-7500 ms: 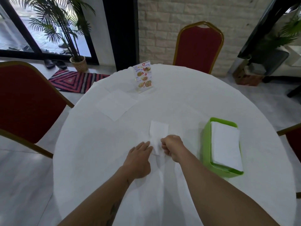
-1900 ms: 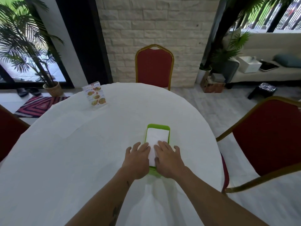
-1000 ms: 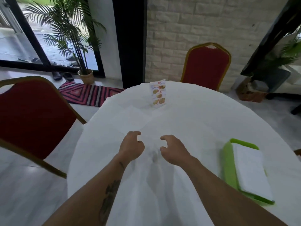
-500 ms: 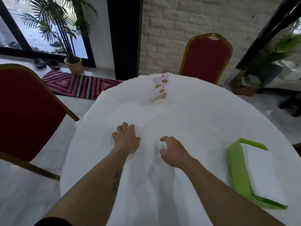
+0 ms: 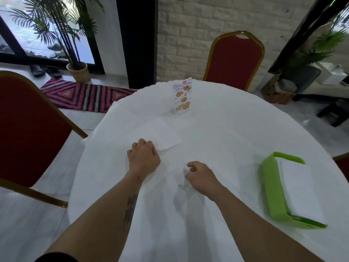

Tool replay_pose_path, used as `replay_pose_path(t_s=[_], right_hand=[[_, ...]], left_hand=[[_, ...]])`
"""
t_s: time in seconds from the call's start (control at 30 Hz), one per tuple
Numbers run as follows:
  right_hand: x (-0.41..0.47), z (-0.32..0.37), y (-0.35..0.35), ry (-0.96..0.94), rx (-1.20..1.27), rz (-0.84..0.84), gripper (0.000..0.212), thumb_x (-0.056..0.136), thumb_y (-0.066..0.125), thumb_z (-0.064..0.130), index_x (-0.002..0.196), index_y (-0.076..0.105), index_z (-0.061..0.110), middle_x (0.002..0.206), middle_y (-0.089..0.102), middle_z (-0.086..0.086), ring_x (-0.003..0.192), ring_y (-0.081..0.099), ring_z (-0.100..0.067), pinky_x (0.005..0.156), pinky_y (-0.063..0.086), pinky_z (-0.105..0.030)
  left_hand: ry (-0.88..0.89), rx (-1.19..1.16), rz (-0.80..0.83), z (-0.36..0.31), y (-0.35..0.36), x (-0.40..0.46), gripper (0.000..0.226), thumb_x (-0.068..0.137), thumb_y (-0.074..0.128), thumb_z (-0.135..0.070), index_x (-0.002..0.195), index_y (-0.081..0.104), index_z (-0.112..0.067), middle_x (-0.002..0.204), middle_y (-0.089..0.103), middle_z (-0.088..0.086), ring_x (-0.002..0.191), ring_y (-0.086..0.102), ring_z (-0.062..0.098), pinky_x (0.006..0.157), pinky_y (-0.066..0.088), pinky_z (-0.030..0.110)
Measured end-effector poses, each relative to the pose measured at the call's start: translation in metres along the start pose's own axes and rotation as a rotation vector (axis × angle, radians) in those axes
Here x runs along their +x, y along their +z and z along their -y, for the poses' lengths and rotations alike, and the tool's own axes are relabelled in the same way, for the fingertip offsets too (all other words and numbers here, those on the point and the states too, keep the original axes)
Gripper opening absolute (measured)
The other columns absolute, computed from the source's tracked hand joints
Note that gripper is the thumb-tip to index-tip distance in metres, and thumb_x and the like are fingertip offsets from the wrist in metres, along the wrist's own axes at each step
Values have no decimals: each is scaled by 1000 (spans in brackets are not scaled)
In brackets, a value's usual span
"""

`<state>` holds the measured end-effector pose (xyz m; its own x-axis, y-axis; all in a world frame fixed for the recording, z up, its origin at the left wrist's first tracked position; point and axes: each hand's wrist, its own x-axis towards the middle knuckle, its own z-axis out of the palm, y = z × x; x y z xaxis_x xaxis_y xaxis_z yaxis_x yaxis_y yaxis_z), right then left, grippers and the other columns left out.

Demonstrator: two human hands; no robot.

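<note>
Since half a second ago the left hand [image 5: 143, 157] has gone from lying flat on the unfolded napkin [image 5: 158, 133] to curling its fingers over the sheet's near corner, knuckles up. It pinches the paper, so the edge beside the thumb lifts slightly off the tablecloth [image 5: 226, 144]. The rest of the napkin lies flat, stretching away toward the menu stand [image 5: 182, 97] without touching it. The right hand [image 5: 202, 176] hovers apart from the napkin, loosely curled and holding nothing. The step in hand looks like taking up a fresh sheet to fold. The next move probably calls for a light pull toward the person, gentle enough not to crumple the thin paper or bunch the cloth, with the right hand joining at another corner. Well off to the right, the green tray [image 5: 268, 186] holds the folded napkins [image 5: 298, 190]
</note>
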<state>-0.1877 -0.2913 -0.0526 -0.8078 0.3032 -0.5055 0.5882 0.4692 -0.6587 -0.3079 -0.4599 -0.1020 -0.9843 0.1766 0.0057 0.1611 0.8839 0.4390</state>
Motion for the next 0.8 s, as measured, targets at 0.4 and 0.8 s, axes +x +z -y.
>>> replay_pose_path(t_s=[0.4,0.8], right_hand=[[-37,-28,-9,402,1075,25,30,96,58,30,107,61,2,98,66,-15,82,64,-29,89,53,-46],[-62,-53,-27,-146,-62,-303,28,96,42,14,101,69,13,100,65,-6,93,58,-25,84,49,-34]], left_hand=[[98,-416,189,-49,15,-99,11,82,60,-21,75,56,-28,88,59,-8,85,57,14,83,50,37],[79,-553,241,-57,16,-139,23,82,55,-3,82,63,-24,90,65,-9,87,60,6,74,42,10]])
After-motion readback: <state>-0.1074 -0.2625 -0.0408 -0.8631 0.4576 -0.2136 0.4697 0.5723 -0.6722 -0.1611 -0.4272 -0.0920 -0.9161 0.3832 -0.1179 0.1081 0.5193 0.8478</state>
